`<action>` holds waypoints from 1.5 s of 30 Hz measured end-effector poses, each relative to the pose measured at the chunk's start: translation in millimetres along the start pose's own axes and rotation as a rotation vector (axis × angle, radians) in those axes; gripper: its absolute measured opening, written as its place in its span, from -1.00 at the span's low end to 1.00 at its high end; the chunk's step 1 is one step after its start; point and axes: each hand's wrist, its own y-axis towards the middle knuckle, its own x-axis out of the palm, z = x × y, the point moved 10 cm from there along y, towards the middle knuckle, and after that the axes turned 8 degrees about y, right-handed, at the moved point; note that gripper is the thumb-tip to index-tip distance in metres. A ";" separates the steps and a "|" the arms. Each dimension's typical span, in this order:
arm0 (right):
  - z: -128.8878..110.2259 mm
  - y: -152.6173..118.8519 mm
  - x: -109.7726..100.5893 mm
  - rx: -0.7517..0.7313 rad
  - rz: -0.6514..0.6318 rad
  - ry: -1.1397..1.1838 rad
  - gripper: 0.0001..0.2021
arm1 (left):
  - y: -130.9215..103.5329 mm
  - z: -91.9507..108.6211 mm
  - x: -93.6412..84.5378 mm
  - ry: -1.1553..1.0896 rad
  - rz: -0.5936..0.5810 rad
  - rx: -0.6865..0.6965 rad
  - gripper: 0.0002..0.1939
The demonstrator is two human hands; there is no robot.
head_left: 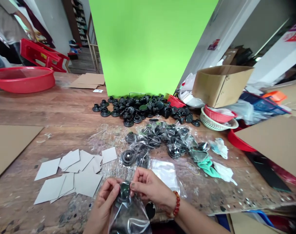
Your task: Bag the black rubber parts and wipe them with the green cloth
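A clear plastic bag [130,222] with a dark, round, stepped part [125,191] inside it is held at the near edge of the table. My left hand [106,198] grips the bag's left side, thumb and fingers closed by the part. On the other side my right hand [148,187], with a red bead bracelet at the wrist, pinches the plastic. Just beyond my hands lie several bagged dark parts [155,139]. A stack of flat clear bags [165,174] rests beside my right hand, and grey square cards [87,182] are spread to the left of my left hand.
Loose dark parts [138,109] are heaped before a green panel [148,45]. A cardboard box [221,86] sits on baskets at right, near green cloth [208,165]. A red basin [23,79] stands far left; a person [6,26] is behind it.
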 end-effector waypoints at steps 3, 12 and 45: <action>-3.2 -2.5 -4.5 -0.020 0.029 -0.069 -0.75 | -1.3 3.0 -3.8 0.039 0.083 0.040 -0.74; -34.1 -25.4 2.9 -0.274 0.214 -0.497 -0.90 | 6.2 1.0 -10.9 -0.019 0.120 0.055 -0.71; -74.9 -73.5 55.1 -0.435 -0.016 -1.327 -0.97 | -27.6 80.4 43.0 0.615 -0.457 0.427 -0.95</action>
